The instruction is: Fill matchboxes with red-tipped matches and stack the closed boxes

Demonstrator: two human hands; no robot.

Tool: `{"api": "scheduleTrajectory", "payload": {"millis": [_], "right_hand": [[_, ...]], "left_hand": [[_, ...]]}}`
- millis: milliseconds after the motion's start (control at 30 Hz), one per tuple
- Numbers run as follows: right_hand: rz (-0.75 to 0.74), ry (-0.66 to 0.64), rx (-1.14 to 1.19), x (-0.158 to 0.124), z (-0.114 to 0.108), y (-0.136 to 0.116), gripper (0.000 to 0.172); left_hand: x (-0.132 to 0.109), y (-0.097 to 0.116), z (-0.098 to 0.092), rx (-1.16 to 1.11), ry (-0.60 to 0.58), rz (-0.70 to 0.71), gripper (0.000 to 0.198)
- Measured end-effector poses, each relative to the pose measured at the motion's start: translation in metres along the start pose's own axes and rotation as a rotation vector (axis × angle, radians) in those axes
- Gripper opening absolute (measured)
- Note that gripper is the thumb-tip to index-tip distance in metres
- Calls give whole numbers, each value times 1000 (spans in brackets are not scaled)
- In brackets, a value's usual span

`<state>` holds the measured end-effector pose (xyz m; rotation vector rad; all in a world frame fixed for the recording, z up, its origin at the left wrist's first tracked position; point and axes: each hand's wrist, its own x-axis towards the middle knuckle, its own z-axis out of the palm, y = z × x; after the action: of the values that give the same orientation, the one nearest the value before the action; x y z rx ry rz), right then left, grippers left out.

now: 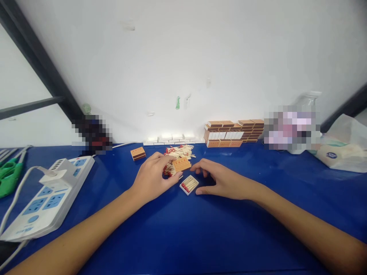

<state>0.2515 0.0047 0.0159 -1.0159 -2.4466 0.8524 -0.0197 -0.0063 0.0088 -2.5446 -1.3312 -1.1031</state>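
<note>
My left hand [156,175] is closed on an orange matchbox sleeve [181,164], its printed face turned up. Just in front of the sleeve lies a small white matchbox tray [184,190] holding several red-headed matches [189,185]. On the tray's right side, my right hand [219,179] is curved with thumb and fingers apart and nothing between them. Behind the sleeve is a heap of loose matches [186,151], partly hidden by my left hand.
White trays [172,139] line the wall. To their right stand stacked matchboxes [225,143]. One separate matchbox [138,153] lies left of the heap. A white power strip [67,196] and green-handled scissors [11,173] are on the left; a plastic bag [344,149] sits at right.
</note>
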Motion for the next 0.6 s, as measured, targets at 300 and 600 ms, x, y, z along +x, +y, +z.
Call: {"api": "scheduleTrajectory", "payload": {"millis": [300,600], "right_hand": [[-18,-60,-2,1,1,-5,40],[129,114,149,4,-25,13,41]], "left_hand": [[-1,-2,1,-12,-2,-31,37],[0,-2,0,-43,-48,-119,42]]}}
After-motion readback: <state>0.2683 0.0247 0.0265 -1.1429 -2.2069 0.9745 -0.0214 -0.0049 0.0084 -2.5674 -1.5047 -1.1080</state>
